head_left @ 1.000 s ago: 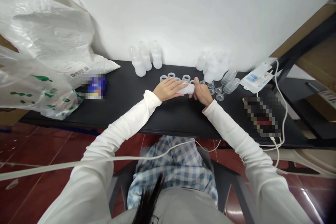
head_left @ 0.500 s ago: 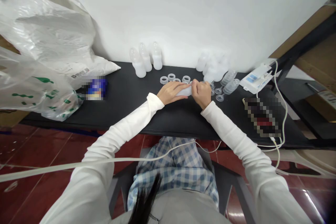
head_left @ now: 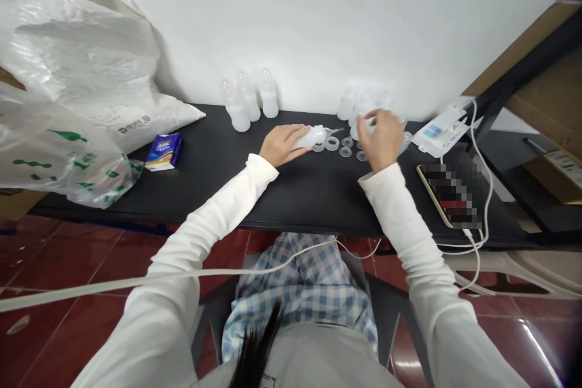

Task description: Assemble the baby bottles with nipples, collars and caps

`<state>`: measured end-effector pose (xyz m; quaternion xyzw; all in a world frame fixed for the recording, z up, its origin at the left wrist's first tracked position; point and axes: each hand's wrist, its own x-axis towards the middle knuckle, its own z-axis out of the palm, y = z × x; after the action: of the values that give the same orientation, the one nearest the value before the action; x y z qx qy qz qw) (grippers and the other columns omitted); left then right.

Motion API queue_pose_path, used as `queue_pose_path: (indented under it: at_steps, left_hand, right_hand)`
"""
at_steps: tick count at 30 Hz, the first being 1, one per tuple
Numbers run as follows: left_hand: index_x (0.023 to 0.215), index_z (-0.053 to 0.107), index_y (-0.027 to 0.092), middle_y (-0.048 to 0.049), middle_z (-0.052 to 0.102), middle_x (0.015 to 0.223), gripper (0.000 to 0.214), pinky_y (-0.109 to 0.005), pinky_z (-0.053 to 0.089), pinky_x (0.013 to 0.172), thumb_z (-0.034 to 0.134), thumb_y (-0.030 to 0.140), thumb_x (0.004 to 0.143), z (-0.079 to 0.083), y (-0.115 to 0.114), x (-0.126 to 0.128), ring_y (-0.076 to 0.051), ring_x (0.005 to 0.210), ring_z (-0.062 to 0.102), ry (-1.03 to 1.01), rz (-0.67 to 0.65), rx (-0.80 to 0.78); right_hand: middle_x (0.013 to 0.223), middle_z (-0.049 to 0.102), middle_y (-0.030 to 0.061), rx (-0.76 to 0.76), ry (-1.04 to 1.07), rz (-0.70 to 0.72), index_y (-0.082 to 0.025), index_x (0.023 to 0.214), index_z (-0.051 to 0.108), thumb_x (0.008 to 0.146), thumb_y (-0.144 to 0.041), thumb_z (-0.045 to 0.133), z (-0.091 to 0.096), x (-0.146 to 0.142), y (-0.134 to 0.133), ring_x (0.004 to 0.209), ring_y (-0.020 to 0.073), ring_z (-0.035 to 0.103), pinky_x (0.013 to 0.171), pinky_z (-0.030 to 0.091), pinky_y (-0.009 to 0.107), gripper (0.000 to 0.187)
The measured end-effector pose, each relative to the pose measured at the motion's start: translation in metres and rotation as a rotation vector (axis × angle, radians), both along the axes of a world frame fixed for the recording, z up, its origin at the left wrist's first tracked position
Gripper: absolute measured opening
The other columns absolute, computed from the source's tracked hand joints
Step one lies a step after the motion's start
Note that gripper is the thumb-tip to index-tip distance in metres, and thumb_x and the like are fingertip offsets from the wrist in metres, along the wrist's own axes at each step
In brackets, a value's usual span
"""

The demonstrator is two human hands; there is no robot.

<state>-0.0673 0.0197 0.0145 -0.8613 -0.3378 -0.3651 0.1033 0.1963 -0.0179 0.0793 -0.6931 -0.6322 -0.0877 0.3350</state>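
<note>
In the head view, my left hand (head_left: 282, 144) is wrapped around a white baby bottle (head_left: 305, 140) tilted on its side, its neck to the right. A clear ring and a thin clear teat piece (head_left: 335, 131) show at the neck. My right hand (head_left: 382, 138) is over the right-hand group of parts, thumb and forefinger apart, its other fingers partly hidden. White bottles (head_left: 348, 103) stand just behind it, and a clear dome cap (head_left: 406, 140) shows beside it. Between my hands lie a clear ring (head_left: 332, 143) and several small clear teats (head_left: 346, 151).
Three capped bottles (head_left: 269, 94) stand by the wall. On the left are a blue tissue pack (head_left: 164, 151) and large plastic bags (head_left: 91, 66). To the right lie a white package (head_left: 440, 132) and a phone (head_left: 436, 191) with its cable (head_left: 488, 194).
My right hand has let go of the bottle's neck and moved right, towards the bottles and caps. My left hand has shifted slightly left with the bottle, and its neck now shows.
</note>
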Motion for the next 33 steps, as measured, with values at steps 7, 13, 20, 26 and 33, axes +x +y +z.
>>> queue_pose_path:
  at_steps: [7,13,20,26,33]
  left_hand:
    - [0.128,0.062,0.017,-0.0144,0.072,0.119,0.059,-0.042,0.056,0.093,0.060,0.060,0.088,0.008,0.005,-0.025,-0.028,0.107,0.070,-0.064,0.034,-0.021]
    - [0.127,0.063,0.017,-0.0147,0.072,0.120,0.056,-0.043,0.055,0.096,0.063,0.057,0.087,0.012,0.002,-0.024,-0.028,0.107,0.070,-0.032,0.010,-0.053]
    - [0.129,0.063,0.022,-0.0112,0.070,0.128,0.056,-0.043,0.051,0.104,0.067,0.055,0.086,0.010,-0.012,-0.005,-0.025,0.116,0.067,-0.198,-0.044,-0.154]
    - [0.125,0.067,0.022,-0.0102,0.071,0.126,0.059,-0.042,0.052,0.103,0.067,0.063,0.082,0.012,-0.020,0.015,-0.024,0.117,0.066,-0.357,-0.190,-0.423]
    - [0.111,0.073,0.014,-0.0146,0.078,0.088,0.069,-0.031,0.059,0.060,0.041,0.072,0.091,0.030,-0.012,0.021,-0.019,0.067,0.073,-0.212,-0.514,-1.139]
  right_hand:
    - [0.131,0.056,0.0274,-0.245,0.051,-0.410,-0.011,0.118,0.052,0.081,-0.031,0.070,-0.018,0.075,0.016,0.124,0.0406,0.054,0.098,0.044,0.056,0.046]
    - [0.097,0.064,0.0165,0.229,0.178,-0.260,-0.024,0.093,0.055,0.084,-0.053,0.062,-0.018,0.095,0.017,0.095,0.0373,0.063,0.082,0.046,0.062,0.031]
    - [0.103,0.064,0.0127,0.378,0.251,0.377,-0.021,0.105,0.055,0.098,-0.059,0.039,-0.018,0.011,0.004,0.101,0.0261,0.063,0.088,0.052,0.046,0.042]
    - [0.103,0.067,0.0103,0.259,0.286,0.670,-0.021,0.107,0.059,0.093,-0.063,0.046,-0.048,-0.026,0.008,0.096,0.0233,0.065,0.085,0.053,0.041,0.047]
    - [0.088,0.067,0.0104,0.260,0.235,0.676,-0.022,0.093,0.061,0.092,-0.073,0.026,-0.065,-0.031,0.019,0.081,0.0233,0.064,0.073,0.053,0.041,0.063]
